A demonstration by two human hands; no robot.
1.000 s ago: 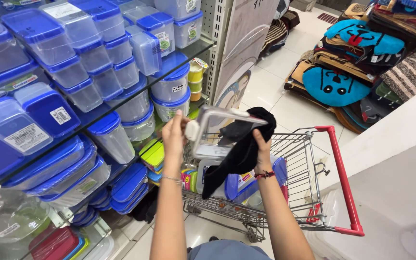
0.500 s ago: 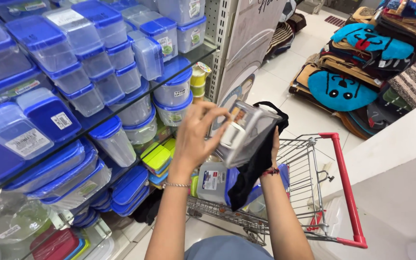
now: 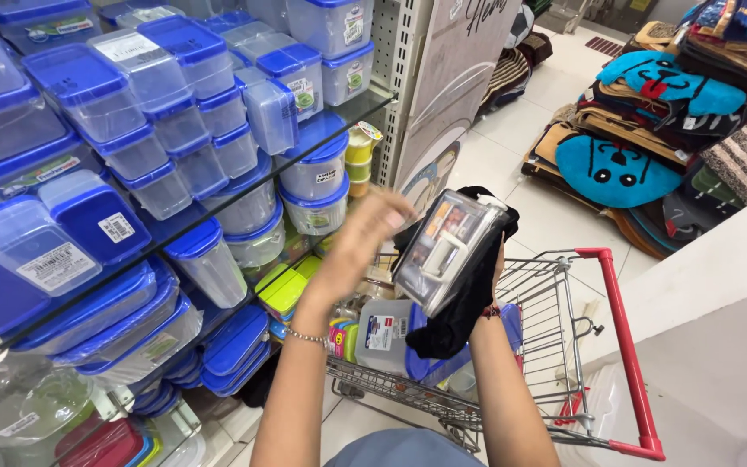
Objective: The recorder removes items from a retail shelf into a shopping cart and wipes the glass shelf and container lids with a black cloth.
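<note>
Clear lidded container (image 3: 447,249) held up over a shopping cart (image 3: 616,346) beside shelves of blue-lidded storage boxes (image 3: 97,130).

The right hand (image 3: 490,285) grips the tilted container from below, together with a black cloth (image 3: 460,303) that drapes down over the wrist (the fingers themselves are mostly hidden behind the cloth, so only the hold is plain, not how each finger lies). The left hand (image 3: 365,238) is raised with fingers loosely curled, its fingertips near the container's upper left edge; motion blur keeps me from telling whether they touch it. Below the hands, inside the red-handled wire cart, lies another clear box with a blue lid (image 3: 391,333). Across the white tiled aisle, blue face-patterned cushions (image 3: 616,169) sit on a stack of mats.
</note>
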